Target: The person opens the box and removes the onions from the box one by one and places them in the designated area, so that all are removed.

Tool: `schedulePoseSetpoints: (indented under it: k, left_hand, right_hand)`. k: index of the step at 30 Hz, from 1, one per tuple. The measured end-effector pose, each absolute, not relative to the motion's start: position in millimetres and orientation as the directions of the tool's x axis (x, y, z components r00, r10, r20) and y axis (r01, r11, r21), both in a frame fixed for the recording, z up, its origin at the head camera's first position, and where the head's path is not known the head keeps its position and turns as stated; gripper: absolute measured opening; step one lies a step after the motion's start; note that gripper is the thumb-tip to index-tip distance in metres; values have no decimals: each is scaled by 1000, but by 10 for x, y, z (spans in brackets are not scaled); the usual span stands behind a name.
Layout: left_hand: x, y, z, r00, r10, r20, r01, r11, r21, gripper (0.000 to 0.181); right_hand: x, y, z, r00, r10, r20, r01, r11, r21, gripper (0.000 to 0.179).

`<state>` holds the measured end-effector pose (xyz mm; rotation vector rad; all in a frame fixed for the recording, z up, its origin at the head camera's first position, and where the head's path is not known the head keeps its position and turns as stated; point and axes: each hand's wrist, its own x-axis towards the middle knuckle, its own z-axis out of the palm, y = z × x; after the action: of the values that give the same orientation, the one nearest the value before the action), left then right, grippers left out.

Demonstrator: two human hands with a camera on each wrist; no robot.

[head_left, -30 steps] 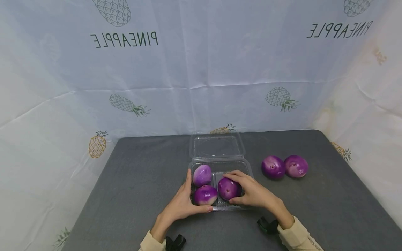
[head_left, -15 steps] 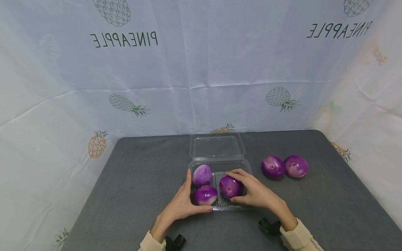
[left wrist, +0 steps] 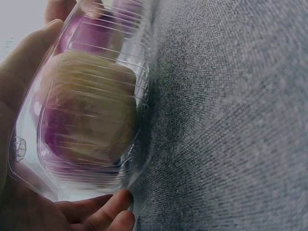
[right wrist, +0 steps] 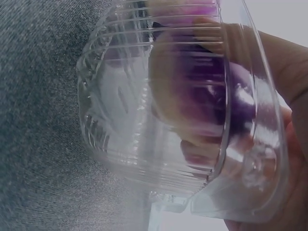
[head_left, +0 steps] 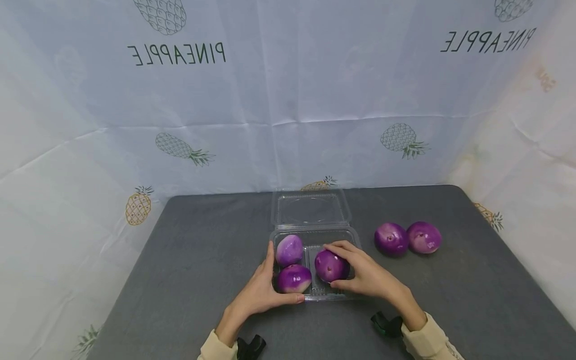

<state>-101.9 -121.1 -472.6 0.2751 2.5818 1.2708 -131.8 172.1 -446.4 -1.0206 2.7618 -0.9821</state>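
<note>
A clear plastic clamshell container (head_left: 333,298) lies with its lid (head_left: 310,210) folded back. In its left half sit two round purple-and-white vegetables, turnip-like: the rear one (head_left: 289,250) and the front one (head_left: 294,278). My left hand (head_left: 258,292) grips the container's front left corner, thumb along the front rim and fingers at the left side. My right hand (head_left: 366,270) holds a third purple vegetable (head_left: 330,266) over the right half, thumb in front and fingers behind. In the right wrist view this vegetable (right wrist: 197,86) shows through the clear wall, above the container's floor.
Two more purple vegetables, a left one (head_left: 391,239) and a right one (head_left: 424,237), lie side by side to the right of the container. The dark grey table (head_left: 202,240) ends at a pineapple-print curtain (head_left: 252,100) behind.
My right hand has shifted slightly right with the vegetable over the container's right half. My left hand has stayed on the container.
</note>
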Motion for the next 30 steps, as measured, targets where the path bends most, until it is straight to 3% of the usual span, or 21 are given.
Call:
schedulePoseSetpoints:
  k: [30]
  left_hand:
    - [-1003,-1212,-4721,-952,281,-124,75,604,793,150]
  right_hand:
    - [-1246,1897,-4401,-821,-493,289,-564,619,-546,75]
